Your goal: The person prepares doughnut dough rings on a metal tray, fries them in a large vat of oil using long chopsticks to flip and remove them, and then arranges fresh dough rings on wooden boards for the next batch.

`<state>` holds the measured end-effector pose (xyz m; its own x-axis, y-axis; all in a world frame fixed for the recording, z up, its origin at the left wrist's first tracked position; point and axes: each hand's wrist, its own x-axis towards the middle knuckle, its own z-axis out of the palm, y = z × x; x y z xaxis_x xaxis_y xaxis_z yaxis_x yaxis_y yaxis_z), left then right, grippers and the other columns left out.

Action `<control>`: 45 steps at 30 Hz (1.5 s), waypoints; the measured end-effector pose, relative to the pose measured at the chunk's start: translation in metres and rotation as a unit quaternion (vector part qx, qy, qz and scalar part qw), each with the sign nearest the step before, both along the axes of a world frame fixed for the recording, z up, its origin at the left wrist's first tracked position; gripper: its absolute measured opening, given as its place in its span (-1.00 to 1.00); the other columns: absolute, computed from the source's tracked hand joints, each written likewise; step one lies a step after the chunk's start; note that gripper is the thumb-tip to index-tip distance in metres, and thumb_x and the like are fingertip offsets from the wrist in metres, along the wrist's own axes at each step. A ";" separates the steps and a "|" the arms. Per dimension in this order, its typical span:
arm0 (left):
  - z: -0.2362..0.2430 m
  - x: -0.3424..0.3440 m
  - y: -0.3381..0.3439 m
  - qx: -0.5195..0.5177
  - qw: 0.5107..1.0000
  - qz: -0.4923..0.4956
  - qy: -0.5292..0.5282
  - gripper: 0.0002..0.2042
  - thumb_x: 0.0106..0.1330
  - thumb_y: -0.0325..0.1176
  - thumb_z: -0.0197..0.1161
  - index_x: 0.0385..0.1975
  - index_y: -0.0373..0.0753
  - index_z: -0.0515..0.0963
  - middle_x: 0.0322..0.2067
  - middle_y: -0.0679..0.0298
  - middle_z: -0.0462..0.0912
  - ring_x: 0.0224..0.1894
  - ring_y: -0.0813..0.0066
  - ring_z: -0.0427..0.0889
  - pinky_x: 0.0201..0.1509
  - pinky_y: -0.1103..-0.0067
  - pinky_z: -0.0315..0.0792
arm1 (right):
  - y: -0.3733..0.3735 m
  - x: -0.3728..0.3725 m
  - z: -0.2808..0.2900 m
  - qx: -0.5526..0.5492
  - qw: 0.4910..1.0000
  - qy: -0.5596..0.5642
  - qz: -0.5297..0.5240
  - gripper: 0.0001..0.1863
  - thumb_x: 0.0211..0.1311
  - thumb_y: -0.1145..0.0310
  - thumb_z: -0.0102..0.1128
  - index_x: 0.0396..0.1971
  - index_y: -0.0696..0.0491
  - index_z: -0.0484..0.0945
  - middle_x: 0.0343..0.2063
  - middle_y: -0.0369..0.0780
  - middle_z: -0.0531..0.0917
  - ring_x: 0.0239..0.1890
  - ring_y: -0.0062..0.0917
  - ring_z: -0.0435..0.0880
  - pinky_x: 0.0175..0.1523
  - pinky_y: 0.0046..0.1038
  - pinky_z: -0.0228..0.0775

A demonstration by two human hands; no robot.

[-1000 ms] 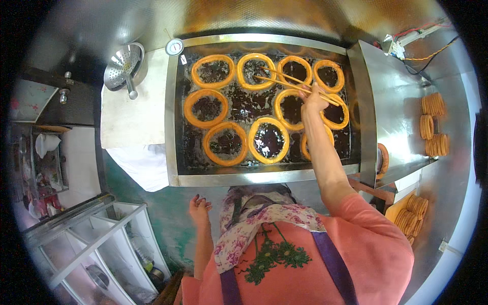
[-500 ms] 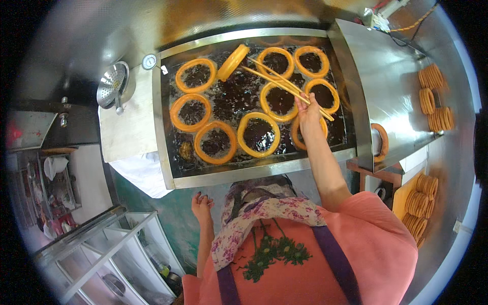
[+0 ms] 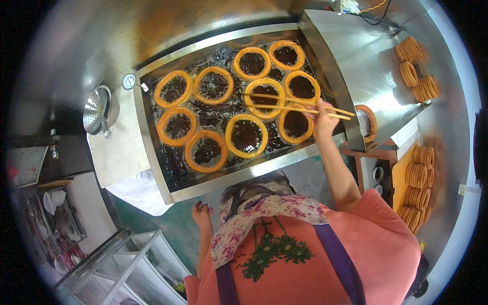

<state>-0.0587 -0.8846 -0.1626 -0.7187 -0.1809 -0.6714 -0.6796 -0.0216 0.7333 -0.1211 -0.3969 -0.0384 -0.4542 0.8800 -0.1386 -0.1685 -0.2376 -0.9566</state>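
My right hand [image 3: 321, 118] is closed round a long pair of wooden chopsticks [image 3: 343, 114], held over the fryer [image 3: 256, 168]. Their tips reach across a pale golden ring of frying dough [image 3: 264, 116]. Several such rings [image 3: 173, 104] float in dark, bubbling oil, some browner than others. Below the fryer's front edge, my left hand [image 3: 202, 214] hangs with loosely curled, parted fingers and nothing visible in them.
A perforated steel skimmer [image 3: 96, 112] and a dial thermometer [image 3: 129, 81] are at the left, by a pale side board [image 3: 112, 157]. Right are a steel shelf [image 3: 351, 56] with stacked fried rings [image 3: 427, 87], more on a wooden board [image 3: 401, 178]. A frame rack [image 3: 124, 264] stands lower left.
The chopsticks tilted the back ring second from the left on its side; it now lies flat, and the tips have moved down to a middle ring. The view has also rotated slightly.
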 end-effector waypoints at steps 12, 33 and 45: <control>-0.117 0.041 -0.123 -0.046 0.995 -0.078 -0.051 -0.71 0.19 -0.41 0.01 -0.10 -0.38 0.38 -0.33 0.08 0.50 -0.37 0.27 0.50 -0.36 0.45 0.41 | 0.033 -0.110 -0.049 -0.066 0.966 0.032 -0.248 -0.86 0.20 0.44 0.08 -0.33 0.20 0.41 -0.45 -0.11 0.58 -0.49 -0.38 0.65 -0.53 -0.39 0.60; -0.192 0.118 -0.159 0.717 0.644 0.001 -0.267 -0.72 0.32 -0.16 -0.04 -0.19 -0.23 0.46 -0.31 0.11 0.50 -0.22 0.18 0.46 -0.15 0.30 0.35 | 0.027 -0.026 -0.050 -0.297 0.916 0.074 -0.261 -0.80 0.21 0.44 0.06 -0.25 0.27 0.41 -0.38 -0.03 0.57 -0.41 -0.33 0.65 -0.44 -0.41 0.65; -0.183 0.135 -0.108 0.773 0.614 0.023 -0.156 -0.75 0.33 -0.21 -0.10 -0.29 -0.26 0.43 -0.37 0.09 0.53 -0.33 0.14 0.47 -0.20 0.22 0.36 | 0.033 0.053 0.020 -0.003 0.993 0.050 -0.105 -0.84 0.16 0.43 0.13 -0.37 0.22 0.42 -0.47 -0.10 0.59 -0.45 -0.40 0.66 -0.46 -0.45 0.61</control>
<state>0.0758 -0.9931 -0.3459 -0.5291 0.8316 -0.1690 -0.7549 -0.5522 -0.3537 -0.0677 -0.3641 -0.0181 -0.2718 0.9564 -0.1070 -0.3094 -0.1921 -0.9313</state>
